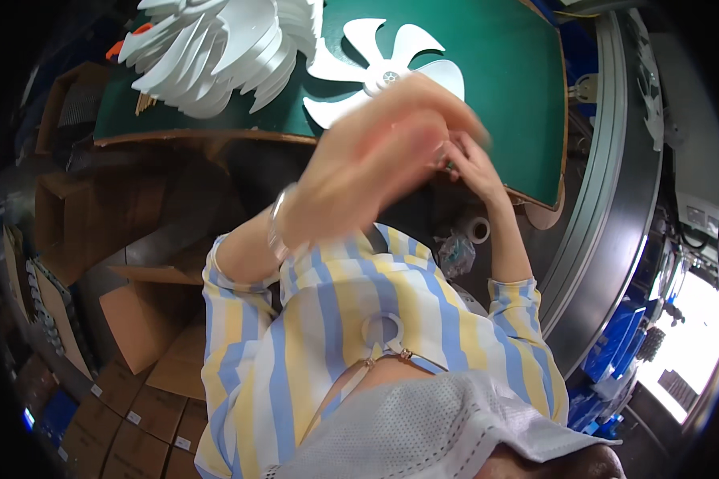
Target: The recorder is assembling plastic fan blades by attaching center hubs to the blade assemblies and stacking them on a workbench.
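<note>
My left hand, with a clear bracelet at its wrist, is raised over the near edge of the green table. Motion smears its fingers, so their grip does not show. Just to its right is my right hand, fingers bent and drawn together. Something small and pale may be at those fingertips, but I cannot make it out. Beyond my left hand a white five-bladed fan impeller lies flat on the table, partly covered by that hand. A stack of white fan impellers stands at the table's far left.
The green table has a wooden edge. Along the right runs a metal conveyor rail. Open cardboard boxes stand on the left, with closed cartons below. A white roll and a plastic bag are under the table edge.
</note>
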A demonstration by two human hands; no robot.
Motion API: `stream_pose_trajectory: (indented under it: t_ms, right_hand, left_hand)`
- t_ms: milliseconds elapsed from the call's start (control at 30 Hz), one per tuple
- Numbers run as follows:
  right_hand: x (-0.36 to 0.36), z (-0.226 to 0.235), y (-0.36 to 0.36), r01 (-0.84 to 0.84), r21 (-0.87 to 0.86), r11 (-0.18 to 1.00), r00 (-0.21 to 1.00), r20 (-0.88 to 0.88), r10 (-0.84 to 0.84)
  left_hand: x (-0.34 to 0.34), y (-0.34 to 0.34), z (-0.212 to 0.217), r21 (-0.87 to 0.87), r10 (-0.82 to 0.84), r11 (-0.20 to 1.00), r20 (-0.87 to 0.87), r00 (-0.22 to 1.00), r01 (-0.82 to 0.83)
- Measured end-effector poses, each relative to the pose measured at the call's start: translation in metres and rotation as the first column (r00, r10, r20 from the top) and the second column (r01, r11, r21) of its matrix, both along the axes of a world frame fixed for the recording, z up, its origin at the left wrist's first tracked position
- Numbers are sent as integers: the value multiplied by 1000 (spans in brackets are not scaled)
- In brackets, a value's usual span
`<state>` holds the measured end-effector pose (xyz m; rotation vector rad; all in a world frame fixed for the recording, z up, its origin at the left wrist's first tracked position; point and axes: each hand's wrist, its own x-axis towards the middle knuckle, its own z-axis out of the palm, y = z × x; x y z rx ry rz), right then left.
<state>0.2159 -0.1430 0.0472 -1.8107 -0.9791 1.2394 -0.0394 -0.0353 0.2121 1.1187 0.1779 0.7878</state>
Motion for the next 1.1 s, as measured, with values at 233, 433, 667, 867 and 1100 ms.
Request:
stream_pose_trajectory:
  t_ms: [233, 433, 667, 867, 1100]
  right_hand:
    - [25, 10, 5, 110, 288, 951, 954, 239, -182]
    - [25, 23, -2, -72, 323, 944, 801, 582, -138]
    - [15, 14, -7, -38, 313, 949, 863, 489, -127]
    - [-6, 2, 1, -151, 327, 933, 823, 564, -64]
    - [-4, -5, 11, -182, 287, 941, 795, 605, -31]
  left_hand:
    - [72, 66, -178, 930, 892, 338, -366, 265, 146]
    - [90, 81, -204, 899, 867, 293, -394, 306, 325]
    - [48, 85, -191, 858, 509, 243, -510, 693, 453]
    - [62, 55, -201, 913, 692, 348, -404, 598, 215]
    - [68, 60, -203, 895, 754, 320, -440, 489, 311]
